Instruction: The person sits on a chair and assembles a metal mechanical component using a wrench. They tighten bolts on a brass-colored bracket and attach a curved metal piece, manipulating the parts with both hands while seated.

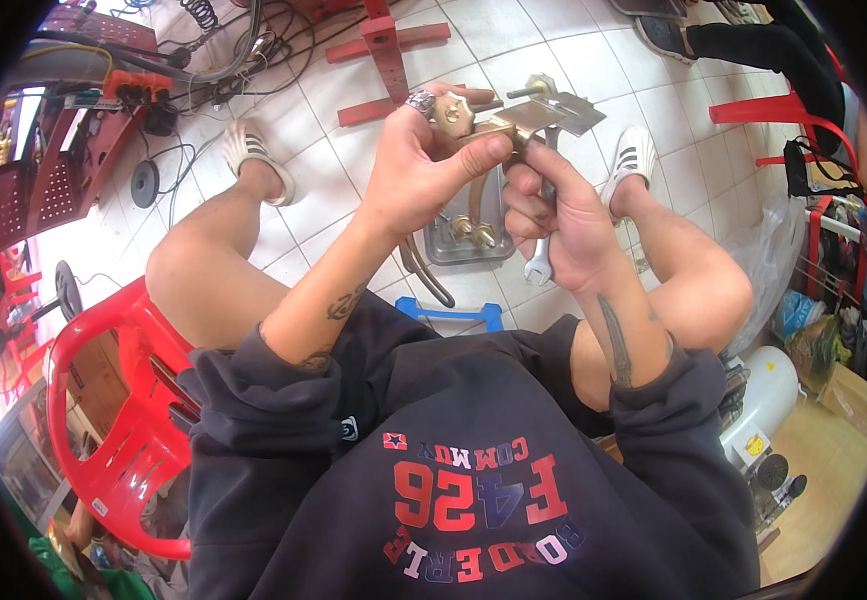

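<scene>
"Checking the grip: where did the metal assembly [531,119] sit?"
"Raised above the tiled floor [306,98], between both hands. Left hand [409,170] closed round its left end, thumb on the near side. Right hand [576,218] curled round a wrench [539,264], a fingertip at the assembly's near edge. Wrench contact with it: couldn't tell."
"Looks?"
"Brass-toned; lobed knob [454,115] at left, flat shiny plates [578,114] jutting right."

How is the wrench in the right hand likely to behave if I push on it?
The wrench looks like solid metal, so it's probably stiff. Its smooth, shiny surface may slip in the bare right hand. Its narrow, flattish shape suggests sliding rather than rolling if set down.
</scene>
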Action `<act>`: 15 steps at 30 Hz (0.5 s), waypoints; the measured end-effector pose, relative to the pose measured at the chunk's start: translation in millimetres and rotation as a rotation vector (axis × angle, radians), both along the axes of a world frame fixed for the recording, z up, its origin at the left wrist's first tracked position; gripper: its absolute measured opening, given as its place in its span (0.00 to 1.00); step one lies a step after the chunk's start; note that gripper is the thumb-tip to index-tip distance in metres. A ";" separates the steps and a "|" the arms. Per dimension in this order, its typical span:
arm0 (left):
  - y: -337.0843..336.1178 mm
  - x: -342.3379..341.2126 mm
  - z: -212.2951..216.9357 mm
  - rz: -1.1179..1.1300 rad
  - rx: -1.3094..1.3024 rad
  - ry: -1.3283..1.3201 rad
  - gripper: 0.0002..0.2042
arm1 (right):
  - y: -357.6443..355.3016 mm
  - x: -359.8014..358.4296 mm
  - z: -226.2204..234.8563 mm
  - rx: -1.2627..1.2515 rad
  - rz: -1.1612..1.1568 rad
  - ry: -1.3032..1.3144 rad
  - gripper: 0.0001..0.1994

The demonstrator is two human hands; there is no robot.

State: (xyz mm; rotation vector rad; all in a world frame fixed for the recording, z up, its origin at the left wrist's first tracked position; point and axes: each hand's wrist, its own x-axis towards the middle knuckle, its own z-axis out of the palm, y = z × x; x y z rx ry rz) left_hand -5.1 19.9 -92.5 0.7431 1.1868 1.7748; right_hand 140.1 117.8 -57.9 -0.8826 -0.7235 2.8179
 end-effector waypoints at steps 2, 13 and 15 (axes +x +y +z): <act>1.4 1.9 2.1 -0.009 0.008 -0.067 0.26 | -3.2 -2.4 -4.5 -0.050 -0.051 0.066 0.09; -2.4 2.6 10.3 -0.064 -0.061 -0.185 0.25 | -13.4 -6.7 -11.1 -0.119 -0.151 0.132 0.08; -4.3 1.4 10.0 -0.060 -0.060 -0.210 0.24 | -15.6 -11.0 -8.9 -0.115 -0.158 0.106 0.08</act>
